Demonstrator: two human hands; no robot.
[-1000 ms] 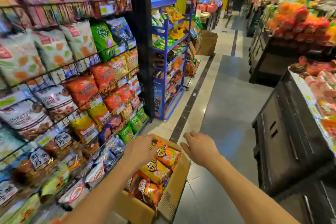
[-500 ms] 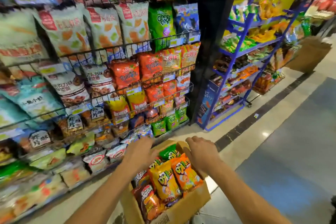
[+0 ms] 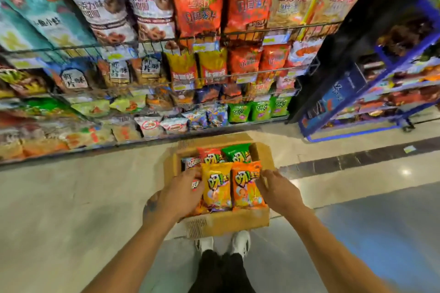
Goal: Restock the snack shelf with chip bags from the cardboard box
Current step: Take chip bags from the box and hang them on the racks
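The cardboard box [image 3: 226, 222] stands on the shop floor [image 3: 71, 209] just ahead of our shoes [image 3: 241, 241], its yellow chip bag [image 3: 216, 189] and orange chip bag [image 3: 246, 188] lying side by side between our fingers. Our left hand [image 3: 183, 194] rests loosely spread fingers at the yellow bag's outer edge. Our right hand [image 3: 277, 191] touches the orange bag's edge likewise, and neither hand grips. Half a second ago we saw the box at a slant; now we look straight down. Beyond our fingertips rises the snack shelf [image 3: 166, 41], where packets [image 3: 292, 0] read 上好佳 and 小鱼小虾. The lettering on the box's bags is blurred.
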